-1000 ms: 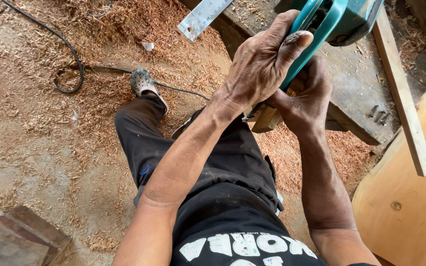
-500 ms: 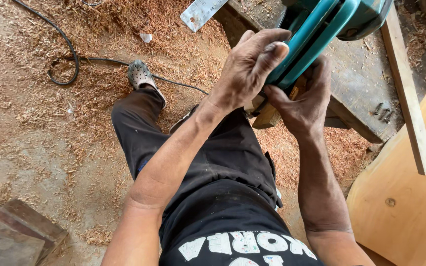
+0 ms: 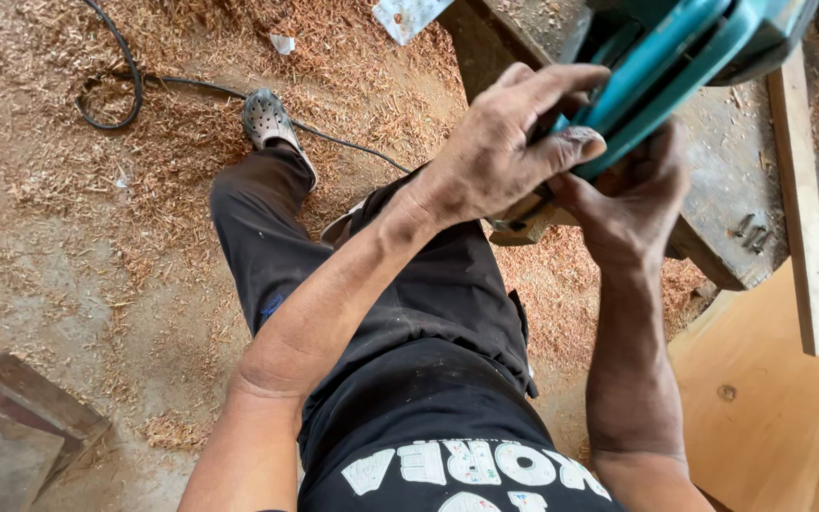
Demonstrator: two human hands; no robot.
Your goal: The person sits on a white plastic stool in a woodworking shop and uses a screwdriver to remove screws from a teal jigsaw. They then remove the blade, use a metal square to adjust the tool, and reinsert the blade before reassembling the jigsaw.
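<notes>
Both my hands are on a teal power tool (image 3: 684, 47) at the top right, held over a grey workbench (image 3: 713, 218). My left hand (image 3: 504, 142) wraps over the tool's lower edge with fingers curled on it. My right hand (image 3: 637, 194) grips the tool from underneath, close beside the left. A small wooden piece (image 3: 523, 228) shows just below my hands. The tool's front end is out of the picture.
Wood shavings cover the ground (image 3: 97, 237). A black cable (image 3: 125, 85) loops at the top left. My leg in dark trousers ends in a grey clog (image 3: 267, 118). A thin wooden strip (image 3: 803, 218) lies on the bench; a plywood sheet (image 3: 779, 398) leans at right. Boards (image 3: 11, 427) lie bottom left.
The view has tilted slightly; my hands and the tool sit a little further right and higher in the picture. My left fingers have shifted along the tool's edge.
</notes>
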